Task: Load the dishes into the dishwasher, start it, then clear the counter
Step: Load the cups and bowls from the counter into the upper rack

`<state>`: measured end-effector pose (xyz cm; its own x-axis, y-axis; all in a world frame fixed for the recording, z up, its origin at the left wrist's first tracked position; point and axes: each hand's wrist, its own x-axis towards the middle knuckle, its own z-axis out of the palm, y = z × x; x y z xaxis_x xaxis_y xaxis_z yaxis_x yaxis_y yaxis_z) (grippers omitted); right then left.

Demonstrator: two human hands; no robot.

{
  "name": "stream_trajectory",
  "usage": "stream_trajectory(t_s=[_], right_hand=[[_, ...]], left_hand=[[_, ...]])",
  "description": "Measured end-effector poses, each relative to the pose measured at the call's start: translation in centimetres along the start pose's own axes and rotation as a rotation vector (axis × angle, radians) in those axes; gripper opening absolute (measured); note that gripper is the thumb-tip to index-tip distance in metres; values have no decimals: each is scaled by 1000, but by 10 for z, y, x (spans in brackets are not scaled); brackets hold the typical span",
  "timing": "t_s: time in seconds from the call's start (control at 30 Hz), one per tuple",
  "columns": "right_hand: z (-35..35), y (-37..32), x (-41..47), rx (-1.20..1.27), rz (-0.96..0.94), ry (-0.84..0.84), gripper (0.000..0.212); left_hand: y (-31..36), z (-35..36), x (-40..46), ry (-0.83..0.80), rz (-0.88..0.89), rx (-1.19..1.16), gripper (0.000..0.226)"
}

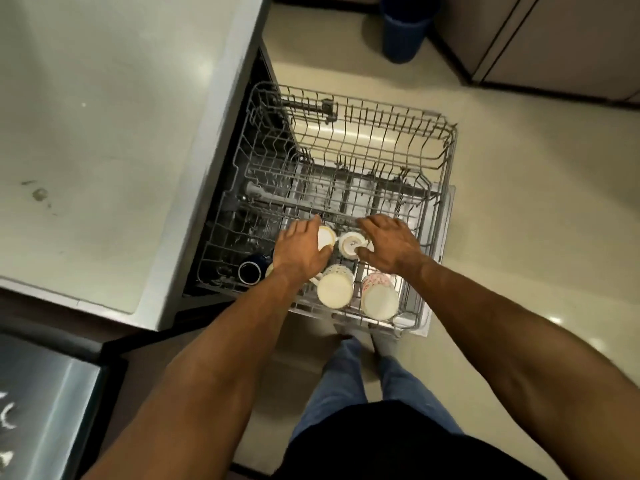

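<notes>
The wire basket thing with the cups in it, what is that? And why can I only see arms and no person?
The camera sits on the person's head and looks down, so you see only their arms, their jeans and the floor.

The wire basket is a dishwasher rack, pulled out from under the counter. Dirty dishes go in it to get washed.

Cups stand upside down in the rack. The left hand holds a pale cup. The right hand has its thumb on a white cup beside it. Nearer the person are a dotted mug and a mug with a red pattern. A dark blue cup sits to the left.

The blue bucket-like thing on the floor looks like a bin.
</notes>
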<state>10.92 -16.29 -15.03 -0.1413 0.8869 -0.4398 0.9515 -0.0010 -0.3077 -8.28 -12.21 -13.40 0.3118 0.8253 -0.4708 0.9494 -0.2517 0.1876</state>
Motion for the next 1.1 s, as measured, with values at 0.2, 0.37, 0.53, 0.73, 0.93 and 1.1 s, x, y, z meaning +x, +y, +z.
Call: stream_trajectory(t_s=[0.2, 0.37, 0.53, 0.73, 0.93, 1.1], right_hand=[[-53, -24, -18, -52, -111, 76, 66], [-95, -57, -25, -77, -263, 162, 67], [-121, -102, -35, -76, -434, 267, 65], [-125, -165, -46, -87, -661, 278, 68], [-106, -236, -65, -90, -838, 239, 63], [-83, -307, -82, -145, -950, 201, 68]], left_hand=[[2, -43, -46, 195, -58, -12, 65], [-10, -77, -89, 368, -154, -4, 66], [-23, -101, -142, 517, -277, 35, 65], [-48, -98, -207, 574, -475, 8, 66], [-83, -82, -277, 704, -625, -69, 66], [-125, -67, -335, 781, -750, -83, 67]])
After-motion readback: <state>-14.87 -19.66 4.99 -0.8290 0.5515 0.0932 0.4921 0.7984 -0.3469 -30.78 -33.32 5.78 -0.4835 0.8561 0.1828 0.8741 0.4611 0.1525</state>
